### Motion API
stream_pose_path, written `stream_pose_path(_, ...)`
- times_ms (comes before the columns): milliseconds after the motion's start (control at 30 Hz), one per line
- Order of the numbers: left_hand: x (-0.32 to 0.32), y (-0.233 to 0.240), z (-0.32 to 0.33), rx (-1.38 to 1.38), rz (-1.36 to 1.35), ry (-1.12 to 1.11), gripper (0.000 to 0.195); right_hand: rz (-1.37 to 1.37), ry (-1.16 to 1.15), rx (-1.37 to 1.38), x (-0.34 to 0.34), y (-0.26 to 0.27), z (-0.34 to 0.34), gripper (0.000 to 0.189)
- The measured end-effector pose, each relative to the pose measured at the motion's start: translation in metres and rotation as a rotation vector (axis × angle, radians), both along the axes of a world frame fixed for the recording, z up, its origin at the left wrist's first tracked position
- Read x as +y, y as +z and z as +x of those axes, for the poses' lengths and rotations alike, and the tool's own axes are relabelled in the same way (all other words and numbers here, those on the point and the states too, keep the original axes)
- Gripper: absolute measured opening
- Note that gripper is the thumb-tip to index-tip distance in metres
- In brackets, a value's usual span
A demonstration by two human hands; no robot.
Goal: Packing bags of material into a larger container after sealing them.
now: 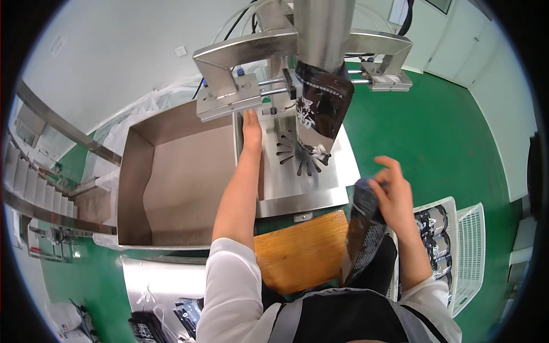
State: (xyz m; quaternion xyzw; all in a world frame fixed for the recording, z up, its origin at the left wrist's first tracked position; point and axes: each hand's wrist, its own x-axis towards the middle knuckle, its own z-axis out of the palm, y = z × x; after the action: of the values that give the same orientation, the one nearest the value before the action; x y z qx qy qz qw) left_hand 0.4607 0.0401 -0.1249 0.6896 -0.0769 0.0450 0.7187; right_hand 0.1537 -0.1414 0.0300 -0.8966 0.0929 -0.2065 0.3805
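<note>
A black printed pouch [324, 107] hangs at the mouth of a vertical steel filling tube [324, 34], between two pneumatic clamp arms. Below it lies a steel plate [279, 176] with radiating slots. My left hand [252, 130] is stretched out flat beside the left clamp block [229, 100], fingers together and nothing seen in it; whether it touches the block cannot be told. At the right, my right hand [392, 188] pinches the top of a second black pouch [364, 227], which hangs down in front of my leg.
A deep steel tray [184, 188] stands left of the filler, with a wooden board [302, 253] nearer me. White baskets [469, 257], one holding black pouches [439, 244], stand at the right. More flat pouches [146, 328] lie on a steel surface [167, 278] at lower left.
</note>
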Motion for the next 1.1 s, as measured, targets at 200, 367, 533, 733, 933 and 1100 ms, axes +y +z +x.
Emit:
stream_pose_path(200,-0.005,-0.035,-0.014,0.031,-0.001,0.187,0.043,-0.213,0.08,0.296,0.005,-0.003,0.076,0.04)
stream_pose_path(367,-0.029,0.007,-0.12,-0.167,0.241,-0.164,0.083,-0.408,-0.023,0.127,0.002,0.002,0.121,0.034)
stream_pose_path(533,-0.034,0.012,-0.157,-0.239,0.287,-0.159,0.101,-0.252,0.177,0.067,0.02,0.022,0.123,0.032)
stream_pose_path(733,-0.023,0.046,-0.262,-0.15,0.318,-0.011,0.102,0.066,0.469,0.278,0.017,0.048,0.069,0.029)
stream_pose_path(933,0.012,-0.002,-0.357,-0.22,0.268,-0.012,0.094,-0.498,0.751,0.435,0.056,0.035,-0.058,0.039)
stream_pose_path(1100,0.041,-0.063,-0.382,-0.069,0.266,-0.125,0.094,-0.474,0.869,0.488,0.06,-0.029,-0.077,0.033)
